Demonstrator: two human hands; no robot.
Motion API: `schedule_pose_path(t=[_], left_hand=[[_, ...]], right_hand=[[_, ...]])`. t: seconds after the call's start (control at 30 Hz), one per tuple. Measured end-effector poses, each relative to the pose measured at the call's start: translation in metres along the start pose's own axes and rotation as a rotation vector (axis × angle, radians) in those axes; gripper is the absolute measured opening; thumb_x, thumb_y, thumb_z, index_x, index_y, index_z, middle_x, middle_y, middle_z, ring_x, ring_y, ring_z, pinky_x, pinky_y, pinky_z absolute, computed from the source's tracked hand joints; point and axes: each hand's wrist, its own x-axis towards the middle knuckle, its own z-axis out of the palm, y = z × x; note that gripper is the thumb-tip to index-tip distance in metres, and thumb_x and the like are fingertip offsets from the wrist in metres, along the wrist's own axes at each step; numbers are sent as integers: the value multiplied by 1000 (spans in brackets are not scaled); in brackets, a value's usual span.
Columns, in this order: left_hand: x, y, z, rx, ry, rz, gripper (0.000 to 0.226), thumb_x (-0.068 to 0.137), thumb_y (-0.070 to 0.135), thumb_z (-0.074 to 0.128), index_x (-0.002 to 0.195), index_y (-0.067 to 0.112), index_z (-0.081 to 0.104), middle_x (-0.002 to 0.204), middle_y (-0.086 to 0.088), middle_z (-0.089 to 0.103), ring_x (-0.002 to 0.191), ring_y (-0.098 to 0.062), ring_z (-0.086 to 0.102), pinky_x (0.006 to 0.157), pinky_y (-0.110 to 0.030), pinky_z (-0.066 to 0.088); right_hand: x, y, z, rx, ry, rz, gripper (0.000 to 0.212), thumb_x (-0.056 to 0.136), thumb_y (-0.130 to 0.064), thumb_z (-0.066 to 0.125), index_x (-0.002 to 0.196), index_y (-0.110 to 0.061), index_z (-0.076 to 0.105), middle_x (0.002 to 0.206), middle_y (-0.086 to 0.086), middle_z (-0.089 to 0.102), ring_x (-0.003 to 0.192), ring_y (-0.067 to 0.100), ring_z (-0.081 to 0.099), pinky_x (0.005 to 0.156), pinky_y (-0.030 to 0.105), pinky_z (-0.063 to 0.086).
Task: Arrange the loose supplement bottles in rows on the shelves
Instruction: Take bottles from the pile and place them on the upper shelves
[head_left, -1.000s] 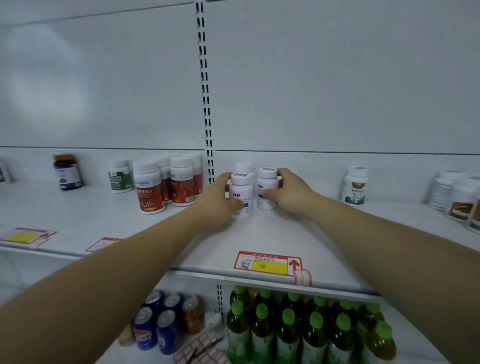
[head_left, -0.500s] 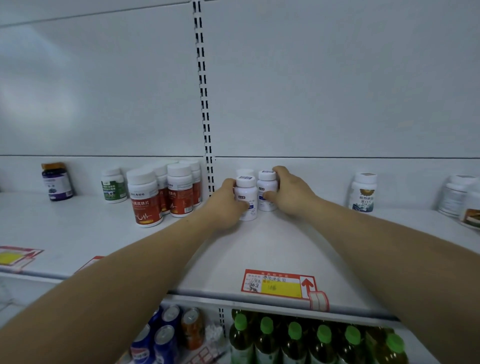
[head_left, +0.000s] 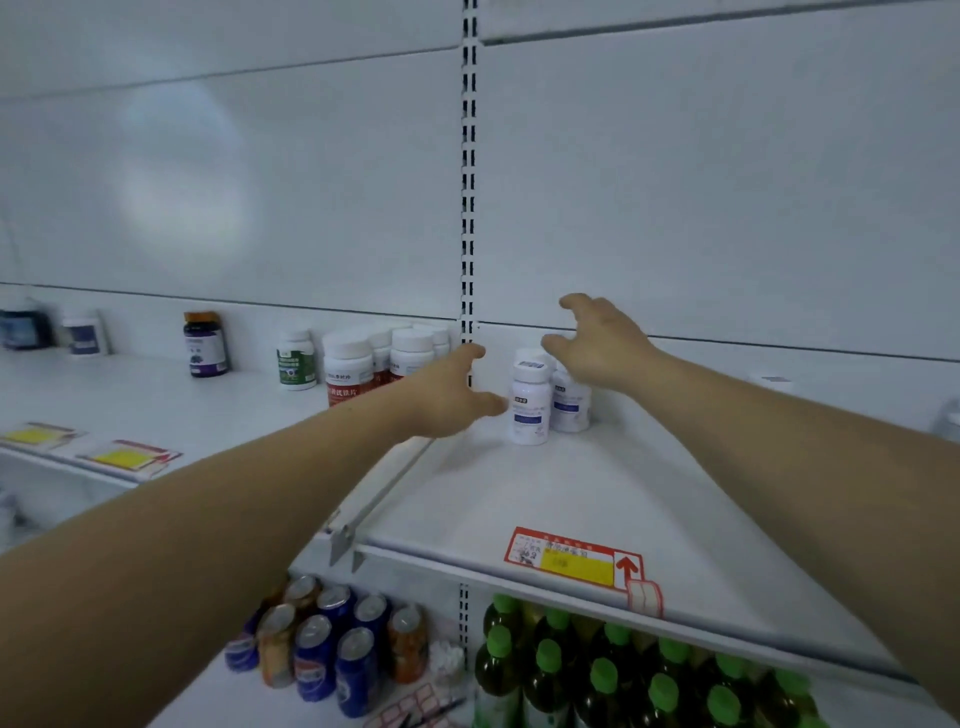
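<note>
A cluster of small white plastic supplement bottles with blue-printed labels (head_left: 530, 405) stands upright near the back-left corner of the white metal shelf (head_left: 545, 488), just right of the slotted upright (head_left: 468, 208). Their label text is too blurred to read; the front one carries a small sticker on its cap.

The left hand (head_left: 447, 397) hovers just left of the front bottle, fingers spread and holding nothing, thumb tip close to the bottle's side. The right hand (head_left: 597, 345) hangs above and behind the cluster, fingers loosely fanned, also gripping nothing.

Further left along the shelf's back stand white-capped bottles with red labels (head_left: 349, 371) bearing white Chinese characters, a white bottle with a green label (head_left: 296, 361), and a dark purple bottle with an orange cap (head_left: 205, 344).

At the front edge lies a red-bordered price tag with a yellow panel (head_left: 574, 558), Chinese print and a red upward arrow.

Below are blue drink cans with a red-white-blue roundel (head_left: 314, 660) and dark bottles with green caps (head_left: 545, 670).
</note>
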Motion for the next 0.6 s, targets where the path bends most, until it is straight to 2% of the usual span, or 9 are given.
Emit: schedule_pose_path(t=[0.1, 0.2, 0.27, 0.37, 0.47, 0.6], left_hand=[[-37, -5, -34, 67, 61, 7, 63, 86, 33, 64, 141, 26, 34, 131, 5, 50, 108, -15, 50, 93, -24, 38], [-74, -18, -74, 250, 126, 9, 54, 89, 33, 60, 137, 25, 39, 133, -2, 51, 103, -18, 49, 84, -22, 35], [-96, -37, -99, 318, 148, -13, 57, 89, 36, 60, 140, 26, 36, 139, -3, 48, 107, -19, 50, 86, -24, 36], [-134, -79, -136, 365, 192, -71, 62, 89, 40, 60, 143, 28, 33, 147, 0, 40, 122, -21, 47, 91, -24, 34], [-178, -141, -173, 385, 212, -143, 63, 89, 42, 58, 145, 27, 31, 151, 2, 34, 132, -19, 39, 103, -28, 31], [-238, -233, -221, 382, 209, -292, 64, 89, 43, 58, 145, 27, 30, 152, 3, 30, 134, -19, 36, 106, -31, 30]], right_hand=[[3, -44, -4, -28, -53, -126, 63, 93, -47, 51, 146, -19, 32, 148, 10, 36, 132, 29, 38, 103, 36, 34], [-1, -100, -1, -28, -78, -221, 64, 93, -49, 50, 146, -19, 32, 150, 9, 34, 134, 28, 37, 104, 35, 33], [-6, -140, 5, -16, -78, -274, 64, 93, -50, 50, 146, -20, 31, 150, 8, 35, 134, 27, 37, 103, 35, 33], [-16, -210, 21, 11, -93, -349, 63, 92, -51, 49, 145, -22, 32, 150, 6, 35, 134, 26, 37, 104, 35, 32], [-28, -293, 54, 24, -143, -438, 62, 93, -51, 48, 146, -21, 31, 150, 6, 35, 133, 26, 37, 103, 34, 33], [-51, -409, 116, 52, -242, -580, 63, 93, -51, 48, 146, -21, 32, 149, 6, 36, 132, 26, 39, 99, 34, 35]])
